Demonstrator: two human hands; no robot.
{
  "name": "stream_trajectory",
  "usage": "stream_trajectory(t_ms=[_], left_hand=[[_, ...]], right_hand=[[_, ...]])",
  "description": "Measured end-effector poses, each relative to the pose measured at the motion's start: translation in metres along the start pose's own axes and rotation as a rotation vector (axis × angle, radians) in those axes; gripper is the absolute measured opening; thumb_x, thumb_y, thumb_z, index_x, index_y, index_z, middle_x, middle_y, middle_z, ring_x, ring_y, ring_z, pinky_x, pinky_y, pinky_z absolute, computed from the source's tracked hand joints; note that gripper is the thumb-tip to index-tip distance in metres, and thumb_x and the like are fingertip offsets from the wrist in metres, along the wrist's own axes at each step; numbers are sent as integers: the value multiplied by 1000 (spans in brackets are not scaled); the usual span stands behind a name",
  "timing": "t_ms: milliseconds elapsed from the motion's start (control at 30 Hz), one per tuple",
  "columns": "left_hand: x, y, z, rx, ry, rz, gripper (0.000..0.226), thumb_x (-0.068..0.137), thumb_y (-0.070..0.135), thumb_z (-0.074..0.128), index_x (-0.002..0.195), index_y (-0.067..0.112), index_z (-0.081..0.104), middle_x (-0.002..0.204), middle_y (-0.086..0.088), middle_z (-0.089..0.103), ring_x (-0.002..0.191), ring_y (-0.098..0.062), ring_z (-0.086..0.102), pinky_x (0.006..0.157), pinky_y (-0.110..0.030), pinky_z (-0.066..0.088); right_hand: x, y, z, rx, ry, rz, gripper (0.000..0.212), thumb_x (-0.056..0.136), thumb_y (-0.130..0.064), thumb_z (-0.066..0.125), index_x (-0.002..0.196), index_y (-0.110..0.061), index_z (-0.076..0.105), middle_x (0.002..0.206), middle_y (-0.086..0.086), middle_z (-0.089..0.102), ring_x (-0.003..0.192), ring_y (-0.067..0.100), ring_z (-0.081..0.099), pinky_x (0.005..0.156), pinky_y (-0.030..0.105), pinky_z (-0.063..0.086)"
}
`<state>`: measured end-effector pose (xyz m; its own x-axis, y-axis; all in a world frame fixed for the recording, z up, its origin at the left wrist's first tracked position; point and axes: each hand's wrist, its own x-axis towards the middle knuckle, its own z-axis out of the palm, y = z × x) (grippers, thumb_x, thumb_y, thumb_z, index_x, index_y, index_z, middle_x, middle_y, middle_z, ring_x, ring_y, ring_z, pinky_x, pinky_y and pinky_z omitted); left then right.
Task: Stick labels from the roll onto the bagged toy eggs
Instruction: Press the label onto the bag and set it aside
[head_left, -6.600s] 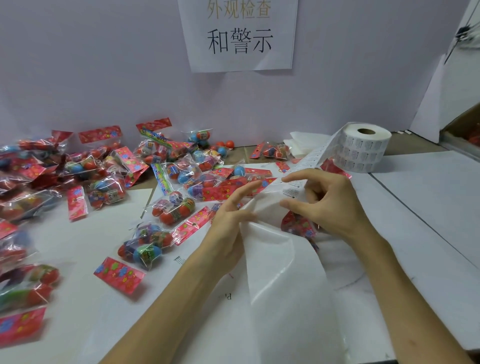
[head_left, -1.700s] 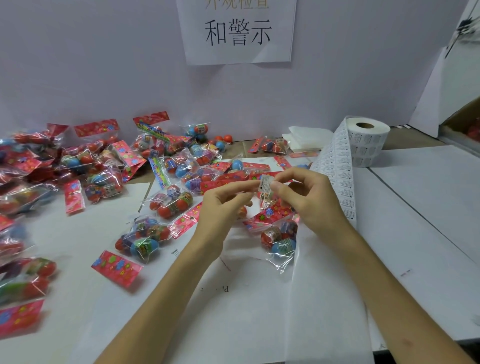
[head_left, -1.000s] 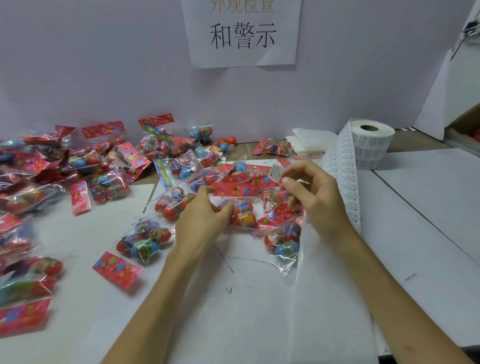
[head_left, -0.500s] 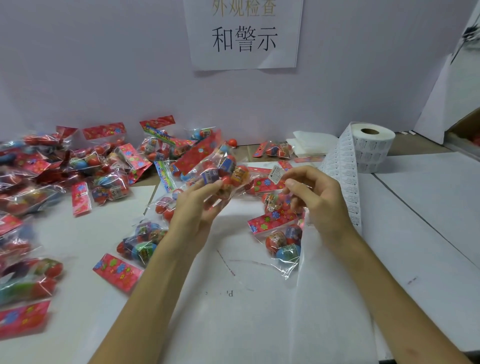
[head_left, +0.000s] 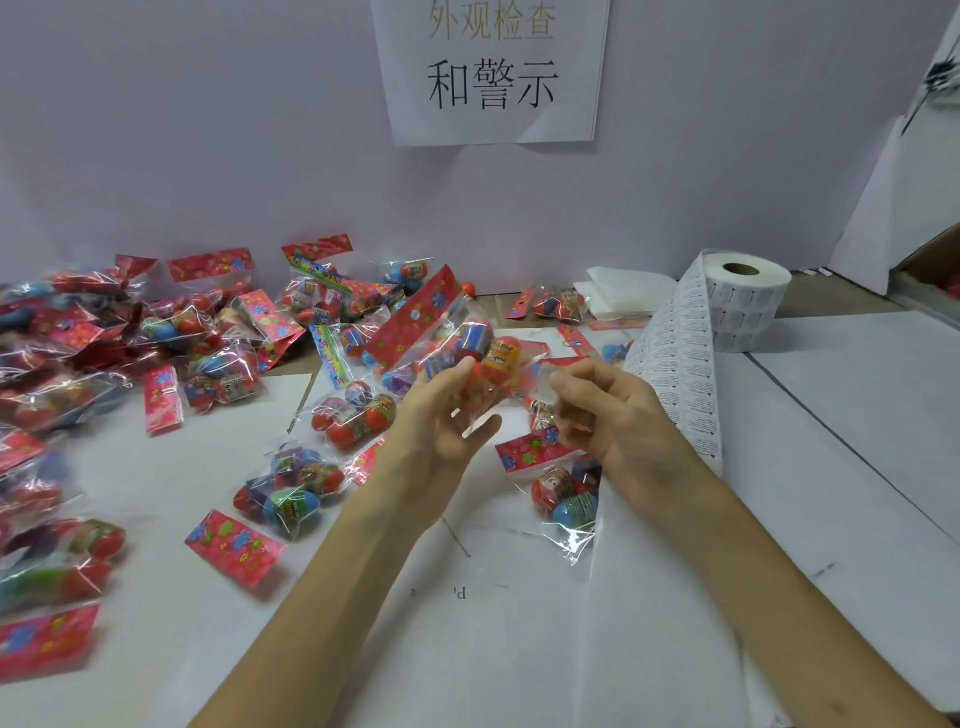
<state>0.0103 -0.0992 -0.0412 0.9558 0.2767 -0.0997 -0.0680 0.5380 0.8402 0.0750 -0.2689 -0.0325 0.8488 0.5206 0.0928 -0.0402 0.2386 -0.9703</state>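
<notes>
The left hand (head_left: 441, 415) grips 1 bag of toy eggs (head_left: 470, 338) above the table (head_left: 857, 415). The right hand (head_left: 618, 421) curls just beside it; I cannot tell what it holds. The label roll (head_left: 748, 301) stands back right.

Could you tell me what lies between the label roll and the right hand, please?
In the head view, the unrolled strip of labels runs down between the label roll and the right hand.
</notes>
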Motion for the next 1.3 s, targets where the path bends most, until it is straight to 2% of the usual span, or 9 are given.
stream_trajectory(t_ms=[100, 233, 400, 500, 633, 833, 933, 1167, 1300], left_hand=[[-1, -2, 3, 55, -41, -5, 43, 76, 38, 71, 114, 18, 70, 107, 0, 75, 93, -7, 74, 84, -31, 45], [-3, -2, 4, 96, -46, -15, 45, 78, 37, 70, 120, 19, 69, 109, 1, 78, 94, -8, 75, 84, -30, 47], [-5, -1, 7, 44, -13, -8, 54, 80, 30, 71, 130, 12, 65, 116, -4, 77, 105, -15, 73, 84, -28, 56], [-6, -1, 6, 12, 19, -8, 58, 77, 25, 73, 133, 12, 62, 116, -4, 76, 109, -18, 71, 87, -30, 57], [-5, -2, 6, 27, 29, -14, 57, 74, 24, 75, 129, 15, 63, 117, -5, 77, 108, -19, 72, 88, -31, 57], [-2, -3, 5, 29, 41, -33, 66, 74, 24, 75, 137, 9, 60, 121, -8, 74, 107, -19, 71, 90, -32, 57], [-1, -4, 3, 39, 34, -30, 63, 75, 23, 75, 134, 9, 62, 116, -6, 76, 103, -17, 73, 91, -32, 56], [0, -7, 2, 130, -31, 2, 52, 77, 25, 75, 125, 9, 66, 115, -7, 78, 104, -18, 75, 93, -32, 56], [0, -10, 2, 158, -40, 7, 55, 77, 23, 77, 128, 4, 66, 116, -13, 77, 105, -27, 75, 94, -39, 61]], right_hand=[[1, 2, -1, 6, 63, -31, 19, 65, -33, 86, 68, -21, 71, 70, 2, 65, 64, 13, 63, 62, 25, 55], [1, 1, -2, 31, 78, -83, 12, 65, -19, 82, 65, -20, 70, 64, 4, 66, 58, 14, 64, 63, 24, 58], [3, 2, -2, 55, 144, -106, 28, 62, -14, 83, 85, -10, 67, 67, 7, 66, 56, 15, 62, 62, 25, 58], [3, 2, -4, 28, 138, -95, 55, 61, -18, 84, 114, -15, 67, 70, 6, 71, 60, 16, 66, 61, 24, 57], [3, 3, -5, 31, 132, -111, 31, 62, -20, 83, 91, -11, 75, 77, 5, 73, 66, 16, 69, 62, 23, 58], [3, 2, -4, -53, 137, -152, 20, 64, -32, 84, 78, -20, 78, 87, -3, 75, 78, 13, 69, 67, 20, 55], [2, 3, -4, -65, 150, -172, 22, 64, -33, 85, 81, -20, 80, 85, 0, 76, 78, 14, 71, 70, 22, 57], [-1, 4, -1, -288, 166, -292, 13, 81, -15, 82, 87, -25, 77, 86, -3, 78, 85, 16, 76, 76, 26, 61], [-3, 4, 3, -287, 159, -320, 39, 81, -4, 82, 111, -22, 66, 78, 1, 78, 76, 15, 76, 72, 24, 60]])
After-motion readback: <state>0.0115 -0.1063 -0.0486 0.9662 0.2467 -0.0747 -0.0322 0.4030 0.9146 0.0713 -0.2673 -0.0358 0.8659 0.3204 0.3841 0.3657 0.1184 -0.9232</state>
